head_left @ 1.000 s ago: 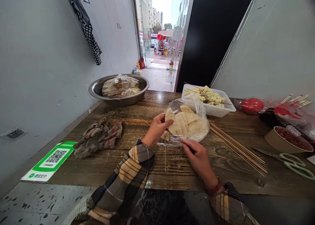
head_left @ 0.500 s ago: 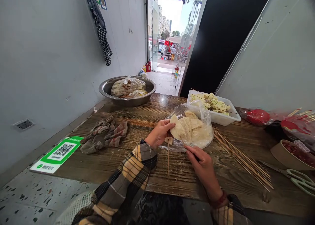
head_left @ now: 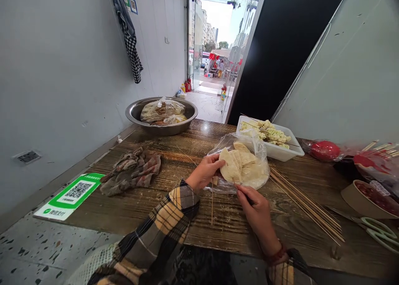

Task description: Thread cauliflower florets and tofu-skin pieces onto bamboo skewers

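Note:
My left hand (head_left: pixel 205 172) pinches a pale, thin wedge of flatbread-like food (head_left: pixel 228 167) by its left edge, thumb on top. Below it, my right hand (head_left: pixel 256 207) is closed on a thin bamboo skewer (head_left: pixel 235 186), whose tip meets the wedge's lower edge; whether it pierces the wedge I cannot tell. More pale wedges (head_left: pixel 249 173) lie fanned on a clear plastic bag (head_left: pixel 262 150) behind and to the right. A second skewer (head_left: pixel 212 208) lies on the table, a small pale piece at its top, partly hidden under my left hand.
Loose bamboo skewers (head_left: pixel 307 206) lie at right, near green-handled scissors (head_left: pixel 378 231) and a paper bowl (head_left: pixel 352 193). Behind stand a white tub (head_left: pixel 288 154) of cauliflower and a metal basin (head_left: pixel 132 112) holding bagged food. A crumpled cloth (head_left: pixel 132 173) and a QR-code sign (head_left: pixel 67 213) are at left.
My left hand has shifted slightly right and down with the wedge, bringing its lower edge to the skewer tip. My right hand is almost in the same place. The view has shifted slightly.

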Demonstrator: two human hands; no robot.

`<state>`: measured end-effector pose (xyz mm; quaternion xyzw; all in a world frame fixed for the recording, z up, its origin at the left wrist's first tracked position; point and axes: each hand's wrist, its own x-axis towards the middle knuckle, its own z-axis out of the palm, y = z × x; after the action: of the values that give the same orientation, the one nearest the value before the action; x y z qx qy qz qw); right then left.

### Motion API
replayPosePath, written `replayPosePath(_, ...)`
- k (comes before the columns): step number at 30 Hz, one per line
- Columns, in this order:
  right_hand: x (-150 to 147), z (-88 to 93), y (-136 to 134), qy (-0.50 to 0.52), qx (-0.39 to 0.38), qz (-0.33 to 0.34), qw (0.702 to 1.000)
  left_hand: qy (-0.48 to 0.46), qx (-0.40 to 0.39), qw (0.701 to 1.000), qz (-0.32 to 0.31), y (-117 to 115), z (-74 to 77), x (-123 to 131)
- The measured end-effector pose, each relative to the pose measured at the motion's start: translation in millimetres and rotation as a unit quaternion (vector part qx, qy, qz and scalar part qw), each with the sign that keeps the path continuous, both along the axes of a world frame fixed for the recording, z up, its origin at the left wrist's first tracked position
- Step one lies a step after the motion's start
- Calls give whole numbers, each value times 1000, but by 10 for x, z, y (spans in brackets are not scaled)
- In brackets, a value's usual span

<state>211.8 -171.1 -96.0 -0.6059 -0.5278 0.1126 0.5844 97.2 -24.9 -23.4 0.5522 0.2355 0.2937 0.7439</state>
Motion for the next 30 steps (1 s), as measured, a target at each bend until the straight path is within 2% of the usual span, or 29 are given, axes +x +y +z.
replayPosePath(4,4,-5,7,17,-9,0,1000,26,71,997,25,-1,15,-2)
replayPosePath(9,1,-6,22,29,-8,2,1000,31,145,985,86,32,-5,4)
replayPosePath(16,-2,-5,26,25,-3,-4,1000,42,194,976,86,68,-19,6)
replayPosePath(30,-7,35,3,16,4,7,1000,31,92,992,76,15,50,-22)
